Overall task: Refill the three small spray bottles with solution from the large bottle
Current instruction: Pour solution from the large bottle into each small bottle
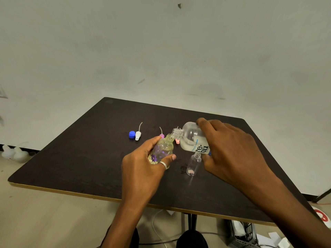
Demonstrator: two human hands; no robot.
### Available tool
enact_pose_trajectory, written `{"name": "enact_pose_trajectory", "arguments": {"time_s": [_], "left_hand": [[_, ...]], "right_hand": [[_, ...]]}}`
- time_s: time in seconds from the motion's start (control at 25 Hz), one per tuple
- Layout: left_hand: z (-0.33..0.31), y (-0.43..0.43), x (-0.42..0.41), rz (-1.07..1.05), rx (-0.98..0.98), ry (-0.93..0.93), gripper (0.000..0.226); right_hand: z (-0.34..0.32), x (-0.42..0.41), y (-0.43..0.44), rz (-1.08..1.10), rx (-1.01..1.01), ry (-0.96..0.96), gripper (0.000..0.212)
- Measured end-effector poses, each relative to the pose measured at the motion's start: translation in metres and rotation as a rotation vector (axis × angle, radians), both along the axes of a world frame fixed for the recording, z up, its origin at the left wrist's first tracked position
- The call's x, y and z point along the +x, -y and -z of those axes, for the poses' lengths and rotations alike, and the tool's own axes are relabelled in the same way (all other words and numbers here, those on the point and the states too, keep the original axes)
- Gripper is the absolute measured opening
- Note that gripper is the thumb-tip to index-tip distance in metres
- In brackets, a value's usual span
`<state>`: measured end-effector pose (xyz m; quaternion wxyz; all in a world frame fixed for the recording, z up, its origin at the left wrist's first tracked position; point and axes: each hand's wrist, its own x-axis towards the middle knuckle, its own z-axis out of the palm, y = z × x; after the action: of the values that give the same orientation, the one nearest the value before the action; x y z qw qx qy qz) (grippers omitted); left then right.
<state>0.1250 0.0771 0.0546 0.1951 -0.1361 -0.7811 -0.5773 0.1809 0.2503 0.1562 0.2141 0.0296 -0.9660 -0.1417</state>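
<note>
Right hand (231, 151) tips large bottle (192, 138), clear bottle (193, 164) below (uncapped)

The table (89, 158) is dark wood-grain board, matt, with a pale edge strip, and the wall (161, 51) behind is matt paint, scuffed. The large bottle (191, 135), the flowered bottle (163, 149) and the bare bottle (193, 165) are all clear, glossy plastic, the large one with a smooth printed label. The blue cap (132, 134) and white sprayer (138, 135) are opaque smooth plastic, and the ring (163, 165) is bright polished metal.
</note>
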Motion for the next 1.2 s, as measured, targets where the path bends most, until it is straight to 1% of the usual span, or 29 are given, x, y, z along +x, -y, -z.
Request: {"name": "enact_pose_trajectory", "arguments": {"time_s": [0.32, 0.64, 0.8, 1.2], "left_hand": [[0.0005, 0.0003, 0.0006, 0.005, 0.000, 0.002, 0.065], [0.0001, -0.0009, 0.0022, 0.020, 0.035, 0.002, 0.066], [-0.0004, -0.0025, 0.0028, 0.026, 0.064, 0.013, 0.069], [0.0038, -0.0053, 0.0018, 0.028, 0.134, 0.035, 0.064]], "right_hand": [[-0.0001, 0.0004, 0.0005, 0.010, 0.006, -0.003, 0.077], [-0.0004, 0.0004, 0.0005, -0.015, -0.014, 0.003, 0.078], [-0.0011, 0.0011, 0.0008, -0.004, -0.009, 0.000, 0.078], [0.0041, 0.0015, 0.0015, -0.014, -0.086, 0.015, 0.078]]}}
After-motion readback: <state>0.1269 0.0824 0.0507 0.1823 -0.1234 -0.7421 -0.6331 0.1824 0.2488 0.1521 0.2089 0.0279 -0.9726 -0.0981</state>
